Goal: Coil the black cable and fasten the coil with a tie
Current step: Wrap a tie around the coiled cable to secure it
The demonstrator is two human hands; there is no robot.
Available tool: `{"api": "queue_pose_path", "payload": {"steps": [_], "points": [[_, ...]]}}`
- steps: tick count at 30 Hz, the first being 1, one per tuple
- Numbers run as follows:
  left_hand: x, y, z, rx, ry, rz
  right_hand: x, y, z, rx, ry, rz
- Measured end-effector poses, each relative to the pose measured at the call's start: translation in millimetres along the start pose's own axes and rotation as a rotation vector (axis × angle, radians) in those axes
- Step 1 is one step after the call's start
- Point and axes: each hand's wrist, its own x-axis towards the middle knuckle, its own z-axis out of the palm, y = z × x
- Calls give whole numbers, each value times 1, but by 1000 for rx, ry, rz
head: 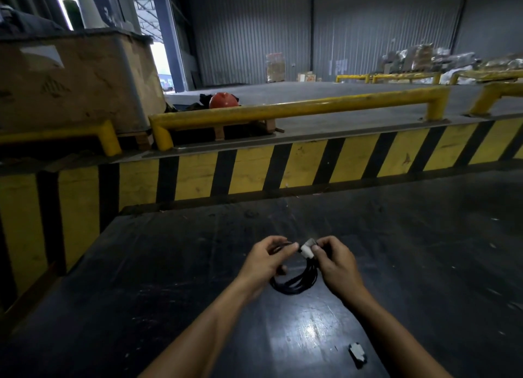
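Holding the black cable [294, 282] up just over the dark table [169, 264], already looped into a small ring. Pinching the top of the ring with the left hand [267, 260]. Gripping a small white tie [307, 248] there with the right hand [336, 264]. Looking light, soft and bendy, probably springing open if let go, so best squeezing all loops together. Standing in a big dim warehouse, facing a yellow-and-black striped wall [254, 168].
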Motion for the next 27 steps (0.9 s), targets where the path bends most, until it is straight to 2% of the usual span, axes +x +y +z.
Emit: {"api": "queue_pose_path", "payload": {"steps": [3, 7, 10, 13, 16, 21, 24, 27], "points": [[-8, -27, -4, -103, -72, -137, -4, 22, -2, 183, 61, 167], [-16, -59, 4, -265, 43, -318, -24, 67, 1, 277, -63, 413], [-19, -70, 3, -258, 110, -345, -32, 117, -9, 64, -130, 542], [-24, -79, -6, -190, 137, -333, -43, 162, -30, -403, -252, 619], [-27, -82, -14, -179, 143, -303, -63, 185, -40, -580, -377, 635], [-31, -88, -16, -141, 113, -277, -78, 214, -27, -574, -400, 559], [-31, -89, -15, -154, 122, -270, -81, 213, -22, -630, -483, 482], [-29, -86, -16, -129, 125, -250, -80, 198, -21, -606, -477, 534]]}}
